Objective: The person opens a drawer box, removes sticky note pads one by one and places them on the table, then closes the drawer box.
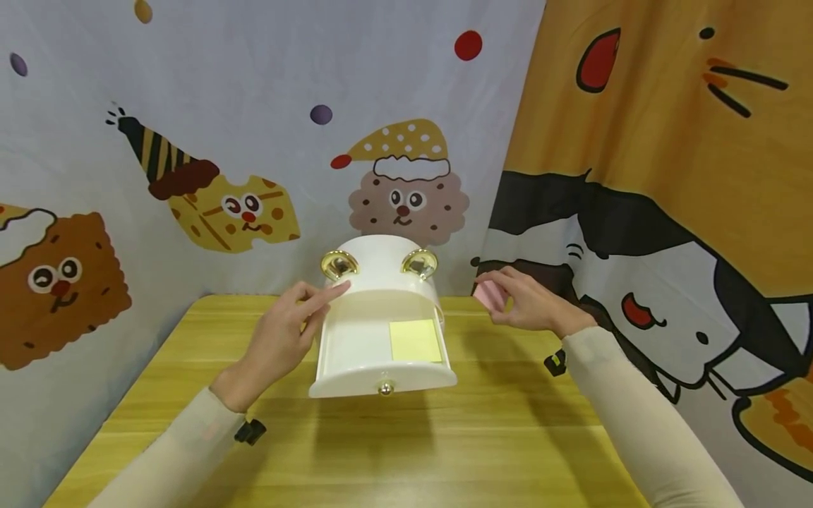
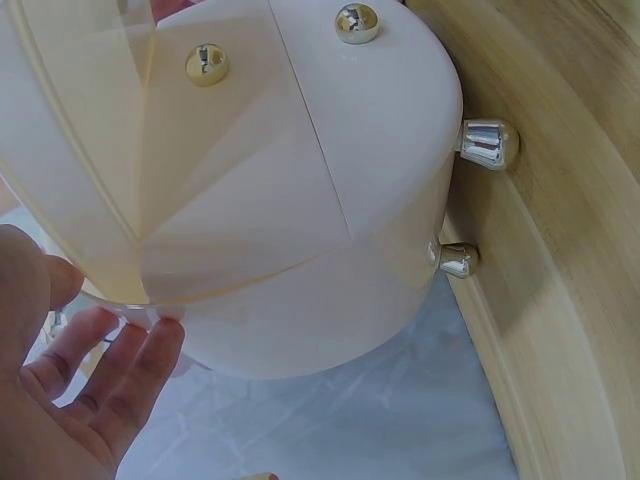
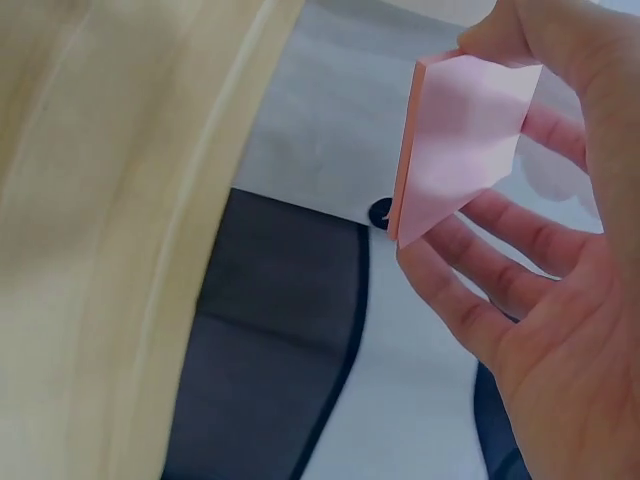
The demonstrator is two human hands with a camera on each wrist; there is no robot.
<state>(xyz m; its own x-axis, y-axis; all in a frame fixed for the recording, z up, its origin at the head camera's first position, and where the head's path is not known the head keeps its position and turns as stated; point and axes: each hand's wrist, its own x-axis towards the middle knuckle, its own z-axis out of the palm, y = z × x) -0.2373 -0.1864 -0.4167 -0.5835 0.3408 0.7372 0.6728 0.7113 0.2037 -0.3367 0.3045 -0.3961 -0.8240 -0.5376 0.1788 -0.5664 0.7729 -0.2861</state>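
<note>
On the wooden table stands a small white drawer box [image 1: 381,271] with two gold rings on top. Its drawer [image 1: 356,346] is pulled out, and a yellow sticky-note pad [image 1: 415,341] lies in the drawer's right part. My left hand [image 1: 286,324] is at the box's left side, index finger stretched toward the front of the top. In the left wrist view, its fingertips [image 2: 165,335] rest at the white edge. To the right of the box, raised above the table, my right hand [image 1: 527,302] pinches a pink sticky-note pad [image 3: 465,150] between thumb and fingers.
Below the drawer, the box front carries gold knobs [image 2: 207,64], and gold feet [image 2: 487,145] hold it up. The wooden table [image 1: 508,451] meets a printed cloth [image 1: 254,85] at the back and an orange cartoon curtain [image 1: 667,141] at the right.
</note>
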